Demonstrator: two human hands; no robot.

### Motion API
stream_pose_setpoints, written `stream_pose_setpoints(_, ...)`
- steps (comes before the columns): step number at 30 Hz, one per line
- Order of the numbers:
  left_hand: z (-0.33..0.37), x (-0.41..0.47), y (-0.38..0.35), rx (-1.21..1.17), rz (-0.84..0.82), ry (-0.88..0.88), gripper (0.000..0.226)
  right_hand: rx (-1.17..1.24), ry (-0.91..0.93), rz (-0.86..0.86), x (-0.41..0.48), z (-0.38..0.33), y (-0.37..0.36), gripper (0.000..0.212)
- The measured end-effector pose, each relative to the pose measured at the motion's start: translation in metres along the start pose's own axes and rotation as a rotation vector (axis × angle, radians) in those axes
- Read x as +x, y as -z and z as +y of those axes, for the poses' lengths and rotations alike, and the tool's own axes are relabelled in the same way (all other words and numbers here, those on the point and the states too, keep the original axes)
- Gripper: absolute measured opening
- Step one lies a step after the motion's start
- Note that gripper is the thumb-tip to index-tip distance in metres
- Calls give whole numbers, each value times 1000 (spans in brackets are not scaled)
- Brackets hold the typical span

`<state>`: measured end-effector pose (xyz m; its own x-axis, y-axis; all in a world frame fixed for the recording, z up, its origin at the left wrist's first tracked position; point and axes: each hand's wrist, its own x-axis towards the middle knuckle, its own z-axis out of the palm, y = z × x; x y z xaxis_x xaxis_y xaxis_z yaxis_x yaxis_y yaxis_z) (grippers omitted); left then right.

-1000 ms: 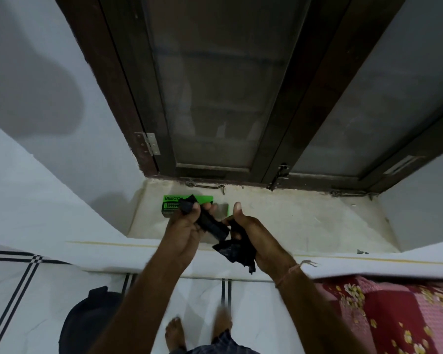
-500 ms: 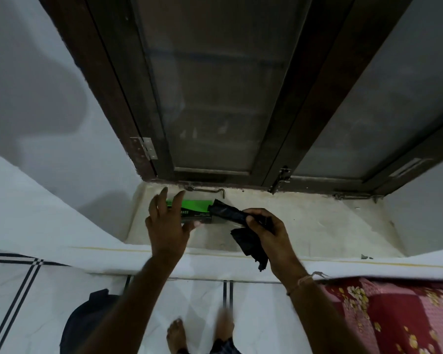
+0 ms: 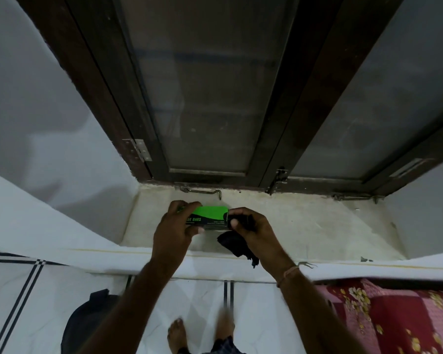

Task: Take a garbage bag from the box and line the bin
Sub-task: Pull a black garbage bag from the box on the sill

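The green and black box [image 3: 211,217] of garbage bags sits at the near part of the window sill [image 3: 304,226], below the closed, dark-framed window [image 3: 207,98]. Its long axis runs from 9 o'clock to 3 o'clock, with the bright green top face up and the printed black side face toward the person.

The left hand [image 3: 173,229] wraps the box's 9 o'clock end, fingers curled over the top and thumb against the near face, so this grip is closed on the box. The right hand [image 3: 251,227] meets the box's 3 o'clock end, and its grip is closed on a black garbage bag [image 3: 237,245]. Part of the bag is bunched in the fingers right at the box end, and the rest hangs crumpled toward 6 o'clock, below the palm, over the sill's front edge.

At 7 o'clock on the tiled floor [image 3: 202,302] stands a dark bin [image 3: 87,320]. A red floral cloth [image 3: 394,318] lies at 4 o'clock.
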<state>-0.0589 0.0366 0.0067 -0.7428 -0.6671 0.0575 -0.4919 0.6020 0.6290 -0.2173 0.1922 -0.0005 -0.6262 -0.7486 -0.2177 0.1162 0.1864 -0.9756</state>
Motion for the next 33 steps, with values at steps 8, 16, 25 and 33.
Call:
stream_pose_setpoints(8,7,-11,1,-40,72,99,59,-9,7,238,1,0,-27,13)
stream_pose_setpoints(16,-6,-15,10,-88,120,135,58,306,-182,309,-6,0,-21,30)
stream_pose_setpoints(25,-3,-16,8,-59,123,83,59,295,31,123,-16,-20,-30,36)
stream_pose_setpoints(33,-6,-19,16,-57,122,37,58,141,116,76,-9,-22,-29,33)
